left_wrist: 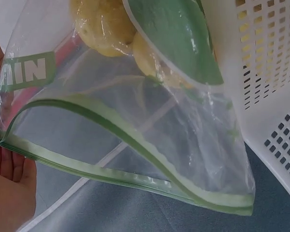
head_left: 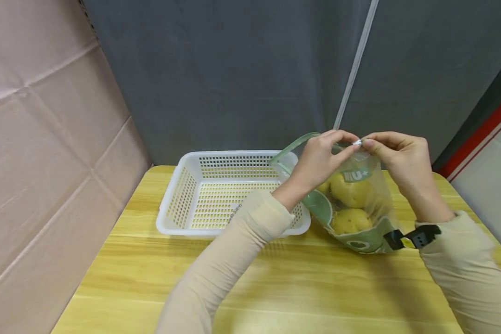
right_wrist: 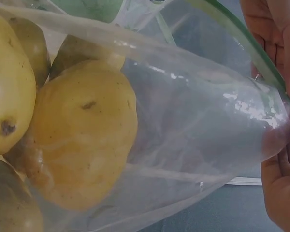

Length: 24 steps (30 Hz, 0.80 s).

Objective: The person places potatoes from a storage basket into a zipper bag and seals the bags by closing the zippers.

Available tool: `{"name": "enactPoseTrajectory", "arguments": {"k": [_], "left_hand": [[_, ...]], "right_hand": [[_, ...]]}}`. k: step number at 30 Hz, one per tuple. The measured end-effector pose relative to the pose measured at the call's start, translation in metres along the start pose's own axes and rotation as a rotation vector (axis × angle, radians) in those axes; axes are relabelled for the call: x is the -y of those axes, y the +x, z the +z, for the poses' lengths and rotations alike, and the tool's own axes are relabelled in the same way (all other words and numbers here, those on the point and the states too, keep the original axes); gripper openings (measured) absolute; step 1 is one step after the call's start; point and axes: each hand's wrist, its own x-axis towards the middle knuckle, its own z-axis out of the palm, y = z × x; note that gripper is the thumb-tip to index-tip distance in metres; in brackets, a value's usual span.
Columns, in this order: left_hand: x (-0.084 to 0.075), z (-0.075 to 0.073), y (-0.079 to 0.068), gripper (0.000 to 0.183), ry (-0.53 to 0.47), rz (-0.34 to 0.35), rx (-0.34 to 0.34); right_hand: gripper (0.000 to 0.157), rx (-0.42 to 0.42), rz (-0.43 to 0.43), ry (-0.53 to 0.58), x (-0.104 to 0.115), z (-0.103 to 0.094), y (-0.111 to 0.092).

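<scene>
A clear zip bag (head_left: 382, 197) with green printing stands on the table, holding several potatoes (head_left: 351, 221). At its top right corner my left hand (head_left: 322, 152) pinches the rim between thumb and forefinger. Right beside it, the fingertips of my right hand (head_left: 407, 157) pinch the same corner, the two hands nearly touching. In the left wrist view the green zip strip (left_wrist: 121, 137) is parted, its two edges bowing away from each other and meeting near the fingers. Yellow potatoes (right_wrist: 87, 130) with dark spots lie behind the clear film in the right wrist view.
A white perforated plastic basket (head_left: 181, 229) stands left of the bag, under the left forearm. Both rest on a wood-grain table (head_left: 150, 278). Behind the table hangs a grey curtain (head_left: 217, 74), and a pinkish wall covering (head_left: 46, 162) rises at the left.
</scene>
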Motion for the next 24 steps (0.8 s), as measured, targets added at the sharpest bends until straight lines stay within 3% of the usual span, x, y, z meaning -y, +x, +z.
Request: {"name": "enactPoseTrajectory", "arguments": {"k": [7,13,19,24], "left_hand": [[0.008,-0.001,-0.003,0.020,0.026,-0.005,-0.007],[0.014,0.000,-0.004,0.021,-0.064,-0.033,-0.024],[0.015,0.001,-0.004,0.022,-0.100,-0.045,-0.028],[0.016,0.002,-0.005,0.020,-0.112,-0.045,-0.023]], "right_hand": [[0.011,-0.032,0.023,0.036,0.002,-0.005,-0.001],[0.015,0.013,0.052,0.158,0.000,-0.007,-0.001],[0.010,0.104,0.104,-0.020,0.000,-0.005,0.000],[0.010,0.107,0.118,-0.048,0.000,-0.003,-0.001]]}}
